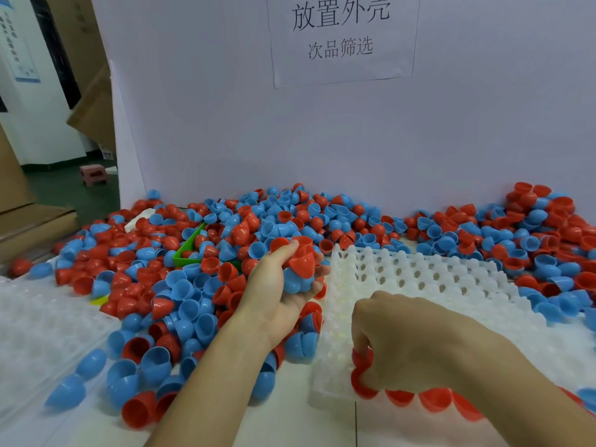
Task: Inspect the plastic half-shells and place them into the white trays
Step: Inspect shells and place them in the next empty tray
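Note:
A big heap of red and blue plastic half-shells point(225, 240) covers the table from the left across the back to the right. My left hand point(277, 279) is lifted above the heap, palm up, and grips a handful of red and blue shells point(301, 269). A white tray point(429, 279) with rows of round pockets lies in front of me on the right. My right hand point(409, 343) is at the tray's near-left corner, with the fingers curled down on a red shell point(362, 358). A row of red shells point(432, 400) fills the tray's near edge.
A second white tray point(42, 317) lies at the left. A green plastic piece point(187, 250) sticks out of the heap. A white backboard point(322, 130) with a paper sign stands behind the pile. Cardboard boxes and a pink stool point(94, 174) are off to the left.

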`<action>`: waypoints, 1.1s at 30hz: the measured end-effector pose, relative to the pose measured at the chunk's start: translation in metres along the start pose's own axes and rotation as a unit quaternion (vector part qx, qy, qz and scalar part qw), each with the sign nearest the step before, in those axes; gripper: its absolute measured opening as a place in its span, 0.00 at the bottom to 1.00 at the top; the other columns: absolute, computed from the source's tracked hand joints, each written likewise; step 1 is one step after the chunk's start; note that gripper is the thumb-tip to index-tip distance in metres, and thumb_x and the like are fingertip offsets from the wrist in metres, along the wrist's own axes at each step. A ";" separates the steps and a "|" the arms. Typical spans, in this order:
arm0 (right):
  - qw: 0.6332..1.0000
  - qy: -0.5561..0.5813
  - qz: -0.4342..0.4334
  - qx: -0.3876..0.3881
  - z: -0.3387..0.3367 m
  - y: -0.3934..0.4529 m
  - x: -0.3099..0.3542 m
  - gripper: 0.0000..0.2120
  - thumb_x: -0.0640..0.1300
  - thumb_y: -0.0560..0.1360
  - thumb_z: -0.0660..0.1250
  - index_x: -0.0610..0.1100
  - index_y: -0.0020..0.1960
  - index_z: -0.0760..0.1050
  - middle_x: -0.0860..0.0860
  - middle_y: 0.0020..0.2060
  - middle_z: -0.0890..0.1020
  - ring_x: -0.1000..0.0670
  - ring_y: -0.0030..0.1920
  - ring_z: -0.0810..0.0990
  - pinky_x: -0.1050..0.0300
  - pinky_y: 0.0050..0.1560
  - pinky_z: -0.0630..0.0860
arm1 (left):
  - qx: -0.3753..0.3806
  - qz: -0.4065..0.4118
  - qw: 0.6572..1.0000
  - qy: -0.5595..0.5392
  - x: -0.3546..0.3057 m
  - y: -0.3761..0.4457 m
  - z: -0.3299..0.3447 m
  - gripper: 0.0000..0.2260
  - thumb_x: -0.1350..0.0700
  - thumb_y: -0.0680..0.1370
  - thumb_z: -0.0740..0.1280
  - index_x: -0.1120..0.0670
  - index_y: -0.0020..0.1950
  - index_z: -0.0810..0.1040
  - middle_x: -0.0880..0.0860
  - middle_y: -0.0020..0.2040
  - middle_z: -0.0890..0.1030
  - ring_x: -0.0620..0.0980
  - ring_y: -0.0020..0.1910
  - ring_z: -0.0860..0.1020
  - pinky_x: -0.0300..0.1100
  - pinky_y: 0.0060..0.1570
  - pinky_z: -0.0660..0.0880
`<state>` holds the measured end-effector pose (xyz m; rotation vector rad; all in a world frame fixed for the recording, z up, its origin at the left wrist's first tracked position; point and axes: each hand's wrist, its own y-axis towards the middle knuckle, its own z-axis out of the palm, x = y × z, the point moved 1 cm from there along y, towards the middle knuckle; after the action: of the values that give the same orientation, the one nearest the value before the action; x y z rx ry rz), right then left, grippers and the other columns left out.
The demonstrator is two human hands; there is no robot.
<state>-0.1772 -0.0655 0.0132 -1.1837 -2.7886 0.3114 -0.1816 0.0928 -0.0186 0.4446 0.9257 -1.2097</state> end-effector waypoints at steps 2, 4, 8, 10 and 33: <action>1.000 0.016 -0.002 -0.002 -0.005 0.000 -0.003 0.15 0.52 0.74 0.73 0.49 0.57 0.78 0.53 0.46 0.77 0.54 0.40 0.77 0.63 0.36 0.74 | -0.002 -0.003 1.000 -0.003 0.000 0.000 0.000 0.10 0.55 0.82 0.65 0.61 0.53 0.80 0.59 0.40 0.84 0.52 0.35 0.83 0.41 0.28 0.75; 0.999 0.042 -0.005 -0.028 -0.012 0.003 -0.007 0.11 0.52 0.76 0.70 0.48 0.55 0.81 0.55 0.42 0.79 0.54 0.40 0.79 0.63 0.38 0.77 | 0.001 -0.004 1.000 0.001 0.000 0.001 -0.001 0.10 0.55 0.82 0.65 0.61 0.52 0.81 0.59 0.40 0.84 0.52 0.34 0.83 0.40 0.28 0.75; 0.970 0.136 -0.010 -0.203 -0.033 0.019 -0.021 0.09 0.46 0.81 0.63 0.52 0.57 0.80 0.62 0.35 0.75 0.64 0.32 0.75 0.71 0.30 0.67 | 0.021 -0.005 0.999 0.028 0.003 0.001 -0.001 0.10 0.55 0.81 0.65 0.61 0.50 0.81 0.58 0.39 0.84 0.51 0.33 0.82 0.40 0.28 0.75; 0.945 0.189 -0.013 -0.267 -0.039 0.027 -0.026 0.11 0.46 0.81 0.63 0.52 0.62 0.78 0.60 0.41 0.77 0.64 0.35 0.74 0.72 0.33 0.65 | 0.043 -0.007 0.998 0.041 0.005 0.001 0.000 0.10 0.56 0.81 0.65 0.61 0.54 0.81 0.58 0.40 0.83 0.51 0.33 0.81 0.41 0.30 0.75; 0.746 0.623 -0.055 -0.230 -0.045 0.027 -0.055 0.05 0.35 0.78 0.67 0.40 0.49 0.81 0.46 0.39 0.87 0.51 0.37 0.85 0.66 0.37 0.78 | 0.104 0.021 0.992 0.075 0.003 -0.001 0.000 0.10 0.56 0.72 0.67 0.57 0.48 0.85 0.60 0.41 0.82 0.52 0.32 0.78 0.42 0.30 0.76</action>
<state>-0.1126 -0.0798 0.0508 -0.7520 -1.6694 -0.9081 -0.1819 0.0905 -0.0209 0.7269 0.9163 -1.2518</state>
